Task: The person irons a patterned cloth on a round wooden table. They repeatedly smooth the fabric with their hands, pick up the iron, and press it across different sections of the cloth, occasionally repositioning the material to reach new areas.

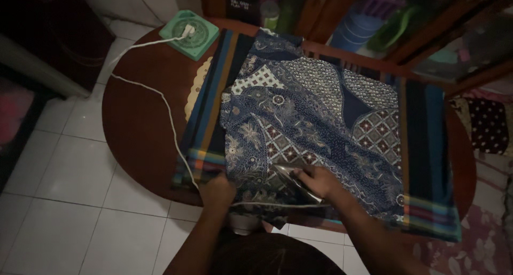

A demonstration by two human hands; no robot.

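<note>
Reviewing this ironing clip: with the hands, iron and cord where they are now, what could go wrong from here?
1. The left hand pins the blue patterned batik garment right beside the dark metal iron gripped by the right hand; a slip could burn the fingers.
2. The white power cord trails across the round brown wooden table from the green square socket block and crosses under the hands; it could snag.

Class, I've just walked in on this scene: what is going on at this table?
A person is ironing a blue patterned garment spread over a striped cloth on a round wooden table. The right hand grips the iron near the garment's lower edge. The left hand presses the fabric beside it. The white cord runs to a green socket block.
</note>
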